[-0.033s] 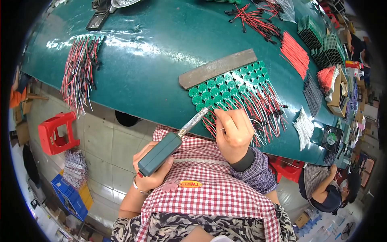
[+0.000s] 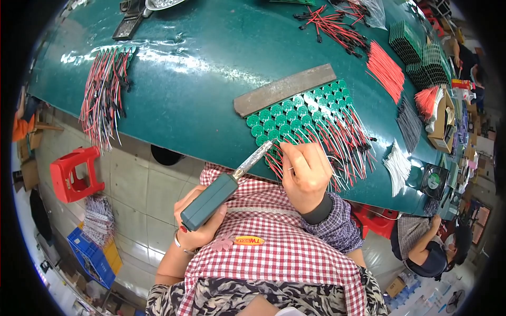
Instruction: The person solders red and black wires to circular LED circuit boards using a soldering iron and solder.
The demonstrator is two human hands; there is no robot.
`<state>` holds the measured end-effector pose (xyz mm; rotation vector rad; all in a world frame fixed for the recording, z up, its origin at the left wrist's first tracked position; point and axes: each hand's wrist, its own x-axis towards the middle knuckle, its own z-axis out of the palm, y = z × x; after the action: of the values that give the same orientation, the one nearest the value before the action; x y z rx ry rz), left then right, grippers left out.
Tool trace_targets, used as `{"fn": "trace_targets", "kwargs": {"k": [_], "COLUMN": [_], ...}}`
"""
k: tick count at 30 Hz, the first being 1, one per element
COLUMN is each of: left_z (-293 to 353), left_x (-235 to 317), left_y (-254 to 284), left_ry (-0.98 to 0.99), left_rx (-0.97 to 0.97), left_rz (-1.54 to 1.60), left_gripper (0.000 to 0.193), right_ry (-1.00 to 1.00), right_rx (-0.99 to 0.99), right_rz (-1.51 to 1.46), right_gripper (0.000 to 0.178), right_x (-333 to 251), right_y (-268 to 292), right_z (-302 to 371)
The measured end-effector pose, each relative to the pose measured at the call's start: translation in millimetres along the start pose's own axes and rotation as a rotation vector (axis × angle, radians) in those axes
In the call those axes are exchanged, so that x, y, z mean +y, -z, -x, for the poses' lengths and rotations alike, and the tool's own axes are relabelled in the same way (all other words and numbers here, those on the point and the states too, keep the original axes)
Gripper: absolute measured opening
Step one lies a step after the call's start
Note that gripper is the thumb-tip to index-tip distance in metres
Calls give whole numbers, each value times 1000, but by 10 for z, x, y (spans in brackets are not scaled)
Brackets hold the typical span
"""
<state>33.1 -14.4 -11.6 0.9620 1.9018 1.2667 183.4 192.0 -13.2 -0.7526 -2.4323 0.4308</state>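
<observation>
My left hand [image 2: 196,231] grips a teal soldering iron [image 2: 211,200] by its handle. Its silver barrel slants up and to the right, and the tip reaches the near row of small round green circuit boards [image 2: 295,113]. The boards lie in rows on the green table [image 2: 200,95] against a flat grey metal bar [image 2: 284,89]. Red, black and white wires [image 2: 350,145] trail from them toward the table edge. My right hand [image 2: 305,174] rests at that near row, with finger and thumb pinched on a thin wire beside the iron's tip.
A bundle of red and white wires [image 2: 103,100] hangs over the table's left edge. At the right lie loose red wires [image 2: 385,68], stacked green boards [image 2: 416,52] and white wires [image 2: 398,166]. On the floor are a red stool [image 2: 71,174] and a blue crate [image 2: 92,258]. Another person [image 2: 427,247] sits at lower right.
</observation>
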Motion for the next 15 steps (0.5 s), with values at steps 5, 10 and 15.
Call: {"fn": "trace_targets", "kwargs": {"k": [5,10,15], "left_z": [-30,234,170], "left_x": [26,-158,-124], "left_y": [7,63,55], "left_ry": [-102,25,-3], "left_rx": [12,100,159], "left_rz": [-11,25,70], "left_gripper": [24,27,28], "right_ry": [14,25,27], "right_rx": [1,12,10], "right_rz": [19,19,25], "right_gripper": [26,25,25], "right_x": [-1,-3,-13], "right_y": [-14,-17,-17], "right_z": [12,7,-7]}}
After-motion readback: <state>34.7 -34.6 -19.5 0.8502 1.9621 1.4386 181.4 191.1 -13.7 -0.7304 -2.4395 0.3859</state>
